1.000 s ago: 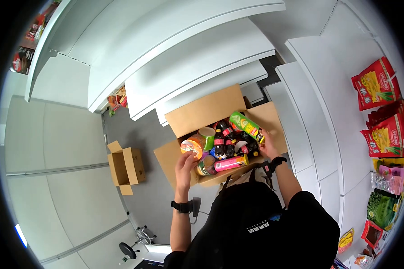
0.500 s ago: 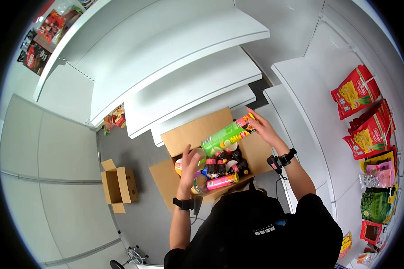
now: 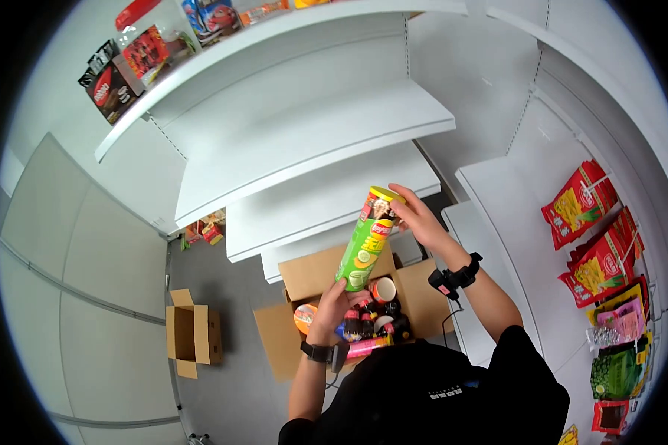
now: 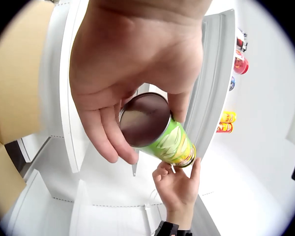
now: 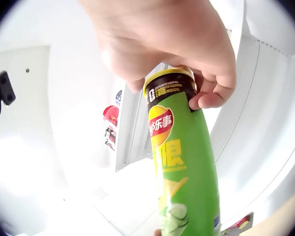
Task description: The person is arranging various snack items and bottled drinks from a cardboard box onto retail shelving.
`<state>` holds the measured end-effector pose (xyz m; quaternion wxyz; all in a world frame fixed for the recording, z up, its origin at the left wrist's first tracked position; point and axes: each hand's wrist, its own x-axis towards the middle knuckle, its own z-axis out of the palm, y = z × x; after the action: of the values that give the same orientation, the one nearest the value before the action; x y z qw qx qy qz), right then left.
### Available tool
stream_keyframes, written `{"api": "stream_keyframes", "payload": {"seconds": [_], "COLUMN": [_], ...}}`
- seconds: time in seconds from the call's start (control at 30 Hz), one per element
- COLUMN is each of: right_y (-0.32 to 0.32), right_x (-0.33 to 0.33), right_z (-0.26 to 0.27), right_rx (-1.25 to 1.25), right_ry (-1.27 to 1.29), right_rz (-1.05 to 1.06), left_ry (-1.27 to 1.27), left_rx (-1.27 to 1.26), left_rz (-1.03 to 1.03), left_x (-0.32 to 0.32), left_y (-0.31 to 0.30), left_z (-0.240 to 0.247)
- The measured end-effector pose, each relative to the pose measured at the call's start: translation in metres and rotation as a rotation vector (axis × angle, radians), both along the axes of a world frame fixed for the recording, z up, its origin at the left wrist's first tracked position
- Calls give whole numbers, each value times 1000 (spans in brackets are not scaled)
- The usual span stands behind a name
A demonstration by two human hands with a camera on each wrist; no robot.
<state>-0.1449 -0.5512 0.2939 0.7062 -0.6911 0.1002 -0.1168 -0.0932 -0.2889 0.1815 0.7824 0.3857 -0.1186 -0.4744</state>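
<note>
A green chip can (image 3: 364, 248) with a yellow lid is held tilted over the cardboard box (image 3: 315, 273), lid end up and away from the body. My right hand (image 3: 423, 222) grips it near the lid; in the right wrist view the fingers (image 5: 211, 96) curl around the dark band under the rim. At the lower end my left hand (image 3: 329, 315) holds the can, its thumb and fingers spread around the metal base (image 4: 145, 120) in the left wrist view. Dark bottles (image 3: 358, 326), a pink can (image 3: 367, 347) and an orange-lidded tub (image 3: 304, 318) lie in the box below.
White shelves (image 3: 319, 152) rise in front, with packaged goods (image 3: 111, 89) on the top one at left. Red snack bags (image 3: 583, 204) hang on the right. A smaller open carton (image 3: 193, 326) stands on the grey floor at left.
The chip can has come up out of the box and turned steeper, lid end forward. My left hand has moved from beside the tub onto its base. The head view has tilted up.
</note>
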Motion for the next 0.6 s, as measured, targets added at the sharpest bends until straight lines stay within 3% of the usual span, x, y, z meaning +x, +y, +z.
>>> {"api": "stream_keyframes", "payload": {"seconds": [0.13,0.17,0.27,0.43,0.6], "right_y": [18,21,23,31,21], "right_x": [3,2,1,-3,5], "right_z": [15,18,15,38,47], "right_rx": [22,53,-156,-66,-180], "right_ry": [-269,-267,-206,-169,-199], "right_rz": [55,90,173,125,50], "left_ry": [-46,-53,-77,-112,-107], "left_rx": [-136,-162,-219,-260,-315], "left_rz": [3,-14,-57,-90,-119], "left_x": [5,7,15,25,31], "left_y": [-20,-25,-38,-61,-80], "left_z": [16,20,30,53,65]}}
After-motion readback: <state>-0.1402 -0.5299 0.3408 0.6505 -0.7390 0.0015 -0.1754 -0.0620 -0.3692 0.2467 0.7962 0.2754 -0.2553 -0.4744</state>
